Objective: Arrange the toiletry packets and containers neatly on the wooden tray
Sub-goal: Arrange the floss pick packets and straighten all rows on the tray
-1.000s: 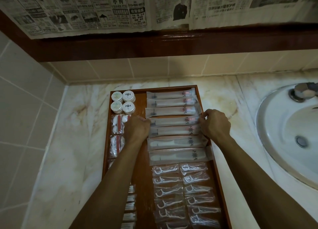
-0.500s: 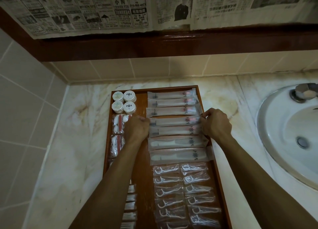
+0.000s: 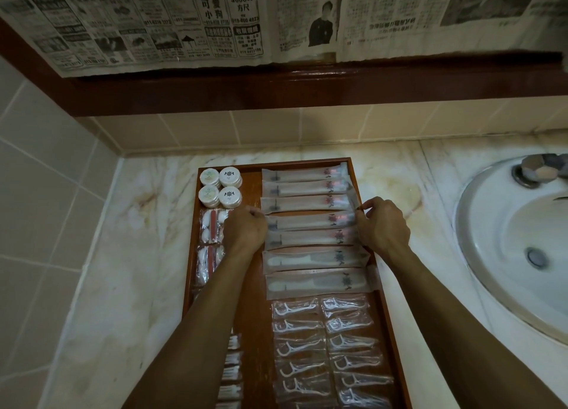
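A wooden tray (image 3: 255, 224) lies on the marble counter. Several long toothbrush packets lie in a column on its right half. My left hand (image 3: 246, 230) pinches the left end of the fourth toothbrush packet (image 3: 310, 221), and my right hand (image 3: 382, 225) pinches its right end. Several round white containers (image 3: 220, 187) stand at the tray's far left corner. Below them lie cotton-pad packets (image 3: 210, 227), partly hidden by my left arm. Floss-pick packets (image 3: 325, 350) fill the near right part in two columns. Cotton-swab packets (image 3: 232, 375) lie at the near left.
A white sink (image 3: 516, 255) with a metal tap (image 3: 541, 170) is set into the counter on the right. Tiled walls close off the left and back. A dark wooden ledge (image 3: 307, 82) with newspaper (image 3: 184, 24) above it overhangs the back wall.
Both hands stay at the ends of the fourth toothbrush packet, with only a slight shift away from me.
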